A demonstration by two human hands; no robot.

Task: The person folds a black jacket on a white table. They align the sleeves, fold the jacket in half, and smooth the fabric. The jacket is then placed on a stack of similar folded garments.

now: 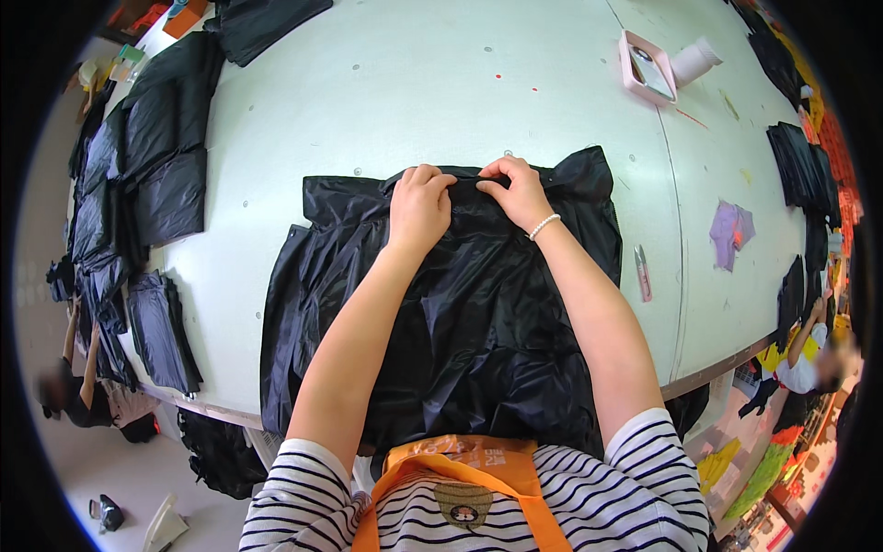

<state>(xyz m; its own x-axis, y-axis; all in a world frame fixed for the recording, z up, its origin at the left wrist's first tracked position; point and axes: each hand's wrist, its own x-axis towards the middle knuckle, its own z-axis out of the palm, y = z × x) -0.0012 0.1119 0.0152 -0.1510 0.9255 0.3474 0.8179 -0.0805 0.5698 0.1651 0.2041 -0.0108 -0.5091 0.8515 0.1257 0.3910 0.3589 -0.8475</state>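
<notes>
A shiny black garment (pixel 478 313) lies spread over the near edge of the table, its thin fabric creased. At its far edge, my left hand (pixel 422 207) is closed, thumb and fingertips pinching the folded fabric. A short way to the right, my right hand (pixel 519 191) pinches the same edge between thumb and forefinger, and a beaded bracelet circles that wrist. Between the two hands a narrow strip of the edge runs taut. Flaps of the garment stick out past both hands, left and right. Its near end hangs toward my apron and is partly hidden by my forearms.
On the pale table (pixel 368 110), folded black garments (pixel 170 138) are piled at left. Toward the back right stand a pink tray (pixel 629 69) and a white cylinder (pixel 696 61). A small cutter-like tool (pixel 643 273) and purple cloth (pixel 729 230) lie at right. Other people work at both sides.
</notes>
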